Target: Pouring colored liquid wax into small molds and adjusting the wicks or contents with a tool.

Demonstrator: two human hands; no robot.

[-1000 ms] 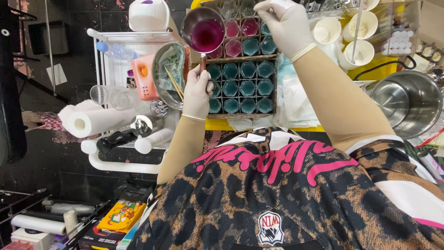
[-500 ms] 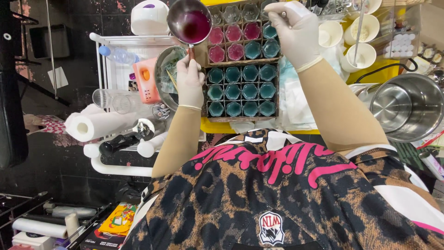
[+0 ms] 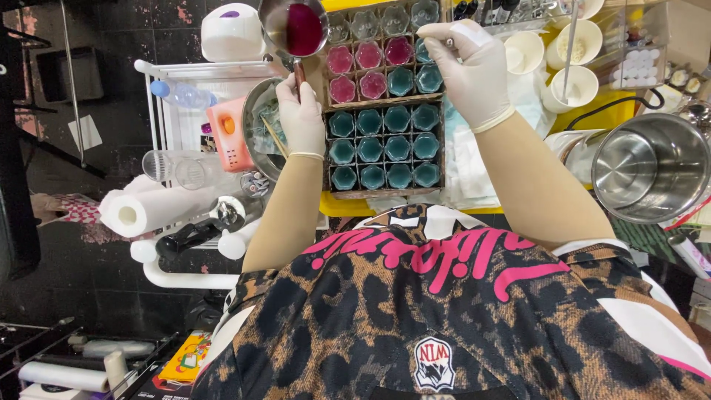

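The left hand (image 3: 302, 117), in a white glove, grips the thin handle of a small round metal saucepan (image 3: 295, 28) holding dark pink liquid. The pan sits at the far left corner of a brown cardboard tray of small glass cups (image 3: 385, 100), just beyond the hand and slightly tilted. The right hand (image 3: 474, 70), also gloved in white, is closed around a thin metal tool whose tip is hidden; it hovers over the far right part of the tray. In that tray the near rows hold teal fill, several far cups hold pink fill (image 3: 369, 55), and the farthest ones look empty. Left of the tray lies a round metal bowl (image 3: 259, 126). A large steel pot (image 3: 652, 167) stands to the right, and white paper cups (image 3: 574, 85) stand far right.
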